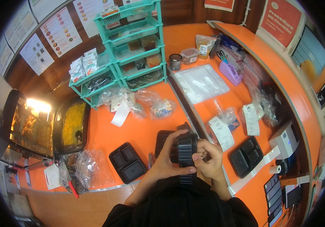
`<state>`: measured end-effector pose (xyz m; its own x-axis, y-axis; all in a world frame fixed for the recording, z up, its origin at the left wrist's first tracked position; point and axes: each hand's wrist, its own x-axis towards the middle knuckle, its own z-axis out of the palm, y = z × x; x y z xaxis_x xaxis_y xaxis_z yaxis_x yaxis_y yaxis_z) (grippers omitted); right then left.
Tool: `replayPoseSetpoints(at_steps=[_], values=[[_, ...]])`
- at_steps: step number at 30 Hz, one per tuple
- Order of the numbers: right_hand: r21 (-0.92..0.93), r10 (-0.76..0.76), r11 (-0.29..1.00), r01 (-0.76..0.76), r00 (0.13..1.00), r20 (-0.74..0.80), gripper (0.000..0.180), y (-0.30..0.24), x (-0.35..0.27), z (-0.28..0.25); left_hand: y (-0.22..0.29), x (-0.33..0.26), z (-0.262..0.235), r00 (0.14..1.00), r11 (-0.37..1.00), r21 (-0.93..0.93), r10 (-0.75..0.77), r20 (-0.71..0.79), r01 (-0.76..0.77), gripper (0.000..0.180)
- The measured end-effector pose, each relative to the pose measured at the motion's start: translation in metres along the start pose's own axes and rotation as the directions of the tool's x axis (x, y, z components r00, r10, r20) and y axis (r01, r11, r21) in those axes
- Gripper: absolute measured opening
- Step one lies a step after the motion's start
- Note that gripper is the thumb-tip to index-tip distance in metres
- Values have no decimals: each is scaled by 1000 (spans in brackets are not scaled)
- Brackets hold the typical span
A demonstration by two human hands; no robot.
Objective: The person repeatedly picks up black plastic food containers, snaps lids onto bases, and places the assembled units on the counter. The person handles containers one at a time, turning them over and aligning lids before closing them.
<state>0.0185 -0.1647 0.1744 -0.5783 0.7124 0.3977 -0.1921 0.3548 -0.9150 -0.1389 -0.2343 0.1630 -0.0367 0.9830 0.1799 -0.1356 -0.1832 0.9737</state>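
Note:
A stack of black plastic meal trays (186, 148) is held on edge in front of my chest. My left hand (167, 156) grips its left side, thumb along the bottom. My right hand (209, 157) grips its right side, fingertips at the rims. On the orange counter (132, 128) below lie three more black compartment trays: one at the left (127, 162), one behind my left hand (162, 140), one at the right (246, 156).
A teal basket rack (136, 41) stands at the back. Clear plastic bags (151, 106), paper receipts (221, 132), a white receipt printer (285, 140), a white tray (200, 83), a heated food display (32, 125) and a pan of yellow rice (72, 123) surround the work area.

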Motion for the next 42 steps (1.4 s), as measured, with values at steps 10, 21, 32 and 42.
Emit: replayPoseSetpoints(at_steps=[10, 21, 32, 42], values=[[-323, -56, 945, 53, 998, 3, 14, -6, -1, -8, -21, 9, 19, 908, 857, 510, 265, -324, -68, 97], [-616, -342, 785, 64, 874, -345, 19, -3, -38, -47, -41, 15, 29, 942, 840, 496, 314, -116, -219, 107], [-860, -276, 326, -392, 831, -484, 21, 20, -160, -163, -64, 26, 31, 956, 869, 473, 247, -159, -145, 30], [-260, 144, 744, -615, 528, -837, 12, 34, -251, -225, -81, 34, 39, 972, 904, 391, 221, -85, -172, 15]])
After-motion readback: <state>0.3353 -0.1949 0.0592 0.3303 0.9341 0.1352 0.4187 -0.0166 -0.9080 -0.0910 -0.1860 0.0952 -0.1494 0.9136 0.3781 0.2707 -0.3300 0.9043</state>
